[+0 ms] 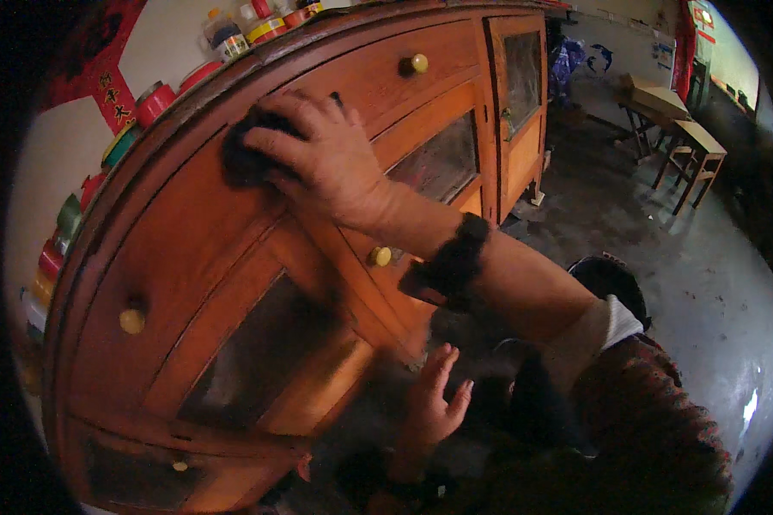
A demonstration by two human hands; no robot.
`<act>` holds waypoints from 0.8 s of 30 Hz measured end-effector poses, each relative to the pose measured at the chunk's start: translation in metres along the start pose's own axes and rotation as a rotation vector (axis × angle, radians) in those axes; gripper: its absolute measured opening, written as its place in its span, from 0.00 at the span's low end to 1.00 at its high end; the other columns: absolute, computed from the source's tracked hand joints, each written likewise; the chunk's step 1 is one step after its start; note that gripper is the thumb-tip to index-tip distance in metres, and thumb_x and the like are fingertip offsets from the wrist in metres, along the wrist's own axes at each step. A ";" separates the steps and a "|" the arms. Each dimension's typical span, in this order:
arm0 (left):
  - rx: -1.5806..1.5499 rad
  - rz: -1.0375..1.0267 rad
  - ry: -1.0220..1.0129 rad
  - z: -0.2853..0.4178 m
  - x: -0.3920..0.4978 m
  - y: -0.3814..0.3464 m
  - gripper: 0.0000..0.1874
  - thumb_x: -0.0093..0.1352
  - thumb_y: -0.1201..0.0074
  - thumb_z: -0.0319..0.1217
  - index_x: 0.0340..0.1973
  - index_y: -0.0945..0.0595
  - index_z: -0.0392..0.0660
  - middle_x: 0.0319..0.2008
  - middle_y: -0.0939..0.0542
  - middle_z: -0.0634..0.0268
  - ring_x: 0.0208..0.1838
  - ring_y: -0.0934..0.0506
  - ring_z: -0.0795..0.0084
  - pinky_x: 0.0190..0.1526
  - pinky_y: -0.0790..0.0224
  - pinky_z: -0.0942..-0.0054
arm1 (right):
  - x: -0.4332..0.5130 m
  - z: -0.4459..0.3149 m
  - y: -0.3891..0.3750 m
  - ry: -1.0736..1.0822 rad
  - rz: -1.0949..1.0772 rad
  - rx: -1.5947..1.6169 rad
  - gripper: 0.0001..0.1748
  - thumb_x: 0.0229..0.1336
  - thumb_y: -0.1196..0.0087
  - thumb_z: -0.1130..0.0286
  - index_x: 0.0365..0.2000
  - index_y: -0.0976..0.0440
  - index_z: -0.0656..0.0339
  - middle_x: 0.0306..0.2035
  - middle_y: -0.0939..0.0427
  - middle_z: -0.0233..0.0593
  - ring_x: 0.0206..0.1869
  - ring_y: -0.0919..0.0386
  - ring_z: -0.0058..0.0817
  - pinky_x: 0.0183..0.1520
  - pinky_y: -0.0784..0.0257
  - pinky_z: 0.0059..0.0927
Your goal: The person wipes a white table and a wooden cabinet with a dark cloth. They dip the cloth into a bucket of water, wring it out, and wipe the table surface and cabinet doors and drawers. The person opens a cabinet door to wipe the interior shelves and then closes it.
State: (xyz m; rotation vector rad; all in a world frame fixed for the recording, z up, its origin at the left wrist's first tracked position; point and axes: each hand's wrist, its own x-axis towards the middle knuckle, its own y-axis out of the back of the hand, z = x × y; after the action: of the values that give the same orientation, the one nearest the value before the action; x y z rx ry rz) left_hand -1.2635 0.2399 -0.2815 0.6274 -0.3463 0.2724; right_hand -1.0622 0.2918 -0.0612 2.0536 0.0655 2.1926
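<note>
My right hand (322,151) grips a dark, bunched cloth (248,151) and presses it to the upper front of a reddish-brown wooden cabinet (187,212). Around that wrist runs a black band (460,254). Lower down, my left hand (435,405) hangs in front of the cabinet with its fingers apart, holding nothing. Round yellowish knobs sit on the drawer fronts: one knob (132,320) is left of the cloth, another knob (419,63) to its right. Beneath the drawers are doors with dark glass panes (264,354).
Bottles (224,35), a red tin (156,103) and several other containers line the cabinet top. A black bucket-like container (609,283) stands on the grey floor (702,290) to the right. Farther off are a wooden stool (696,138) and a small table (650,100).
</note>
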 end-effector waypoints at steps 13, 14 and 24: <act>0.172 -0.107 -0.096 -0.012 -0.034 0.024 0.24 0.63 0.45 0.31 0.53 0.30 0.37 0.52 0.30 0.45 0.54 0.30 0.48 0.56 0.38 0.58 | -0.012 0.060 0.007 -0.238 0.230 0.017 0.28 0.45 0.41 0.72 0.50 0.33 0.58 0.48 0.28 0.47 0.51 0.33 0.48 0.54 0.36 0.43; 0.159 -0.117 -0.077 -0.011 -0.035 0.023 0.23 0.63 0.45 0.31 0.52 0.29 0.37 0.51 0.28 0.45 0.53 0.30 0.48 0.56 0.38 0.58 | 0.001 0.045 -0.003 -0.135 0.281 0.098 0.30 0.45 0.41 0.72 0.52 0.35 0.59 0.48 0.29 0.49 0.51 0.33 0.49 0.54 0.36 0.43; 0.156 -0.178 -0.106 -0.011 -0.032 0.012 0.21 0.63 0.45 0.31 0.49 0.27 0.35 0.43 0.23 0.49 0.45 0.24 0.52 0.49 0.32 0.61 | 0.015 0.070 0.001 -0.117 0.223 -0.289 0.32 0.47 0.46 0.79 0.56 0.37 0.53 0.47 0.28 0.43 0.46 0.30 0.46 0.52 0.34 0.41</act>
State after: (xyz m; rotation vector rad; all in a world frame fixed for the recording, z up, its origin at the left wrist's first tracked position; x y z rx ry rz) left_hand -1.2943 0.2518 -0.2961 0.8234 -0.3704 0.0962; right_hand -0.9932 0.2884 -0.0417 2.0995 -0.4857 2.0438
